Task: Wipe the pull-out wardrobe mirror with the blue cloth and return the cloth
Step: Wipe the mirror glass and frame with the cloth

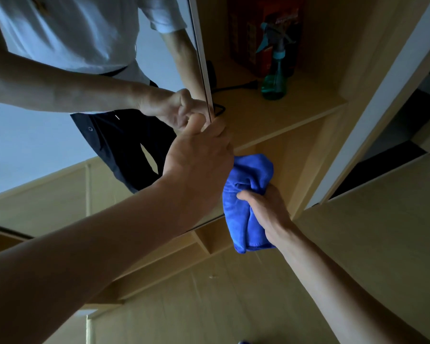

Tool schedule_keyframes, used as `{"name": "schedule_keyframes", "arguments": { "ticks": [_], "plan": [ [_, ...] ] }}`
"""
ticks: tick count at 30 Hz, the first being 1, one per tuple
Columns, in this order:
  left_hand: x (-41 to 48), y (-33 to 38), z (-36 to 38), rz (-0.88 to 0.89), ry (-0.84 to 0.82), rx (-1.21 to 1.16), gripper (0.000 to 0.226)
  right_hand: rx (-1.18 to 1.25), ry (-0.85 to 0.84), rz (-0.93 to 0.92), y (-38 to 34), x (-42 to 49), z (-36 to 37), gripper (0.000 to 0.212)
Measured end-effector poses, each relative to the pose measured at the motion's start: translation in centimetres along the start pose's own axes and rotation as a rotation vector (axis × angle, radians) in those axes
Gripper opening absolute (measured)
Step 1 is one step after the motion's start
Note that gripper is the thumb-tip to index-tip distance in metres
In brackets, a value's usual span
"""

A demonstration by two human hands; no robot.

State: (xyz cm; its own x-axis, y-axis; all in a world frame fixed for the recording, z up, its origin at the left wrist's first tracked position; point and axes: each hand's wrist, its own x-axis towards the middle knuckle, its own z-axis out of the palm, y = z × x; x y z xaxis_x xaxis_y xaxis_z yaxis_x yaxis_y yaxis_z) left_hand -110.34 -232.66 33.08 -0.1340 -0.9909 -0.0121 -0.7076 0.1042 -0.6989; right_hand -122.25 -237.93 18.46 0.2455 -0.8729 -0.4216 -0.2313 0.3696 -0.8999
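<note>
Left hand [199,155] grips the mirror [60,145] by its edge; right hand [266,209] clutches the bunched blue cloth [246,194] just beside it, off the glass. Whether wiping's finished I can't tell; the cloth's return remains.

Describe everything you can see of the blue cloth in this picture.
The cloth is bright blue and looks like soft, plush microfibre. It is bunched and folded, not spread flat, with a stitched hem showing along its lower edge. The right hand grips it round the middle, thumb across the front, so folds bulge above and hang below the fist. It is held in the air in front of the wooden wardrobe, just right of the mirror's edge, beside the left hand; whether they touch is unclear.
</note>
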Motion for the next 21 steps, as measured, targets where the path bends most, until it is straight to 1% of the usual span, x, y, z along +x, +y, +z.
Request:
{"name": "schedule_keyframes", "arguments": {
  "ticks": [4, 7, 9, 10, 12, 16, 18, 19, 20, 21],
  "plan": [
    [-0.6, -0.6, -0.4, 0.02, 0.008, 0.046, 0.051, -0.095, -0.023, 0.038, 0.5, 0.3, 0.2, 0.011],
    [-0.6, -1.0, -0.2, 0.051, 0.023, 0.018, 0.043, -0.129, -0.046, 0.076, 1.5, 0.4, 0.3, 0.007],
    [-0.6, -1.3, -0.4, 0.046, 0.013, -0.006, 0.043, -0.145, -0.056, 0.082, 1.8, 0.3, 0.3, 0.006],
    [-0.7, -1.4, -0.6, 0.044, 0.027, 0.022, 0.044, -0.143, -0.053, 0.078, 1.8, 0.3, 0.4, 0.007],
    [-0.8, -2.1, -1.2, 0.037, 0.076, 0.065, 0.042, -0.128, -0.035, 0.056, 1.4, 0.2, 0.6, 0.007],
    [-0.7, -4.3, -2.6, 0.007, 0.148, 0.072, 0.034, -0.061, 0.017, 0.013, -1.3, -0.5, 0.9, 0.005],
    [-0.8, -4.7, -3.3, 0.012, 0.122, 0.076, 0.035, -0.043, 0.041, -0.013, -3.3, -1.0, 0.8, 0.004],
    [-0.9, -4.7, -3.4, 0.017, 0.115, 0.085, 0.035, -0.045, 0.056, -0.043, -4.2, -1.1, 0.7, 0.011],
    [-0.9, -4.6, -3.4, 0.019, 0.097, 0.087, 0.036, -0.037, 0.059, -0.085, -4.9, -1.2, 0.4, 0.015],
    [-1.0, -4.6, -3.5, 0.032, 0.091, 0.087, 0.036, -0.006, 0.035, -0.156, -5.3, -1.0, 0.2, 0.011]
  ]
}}
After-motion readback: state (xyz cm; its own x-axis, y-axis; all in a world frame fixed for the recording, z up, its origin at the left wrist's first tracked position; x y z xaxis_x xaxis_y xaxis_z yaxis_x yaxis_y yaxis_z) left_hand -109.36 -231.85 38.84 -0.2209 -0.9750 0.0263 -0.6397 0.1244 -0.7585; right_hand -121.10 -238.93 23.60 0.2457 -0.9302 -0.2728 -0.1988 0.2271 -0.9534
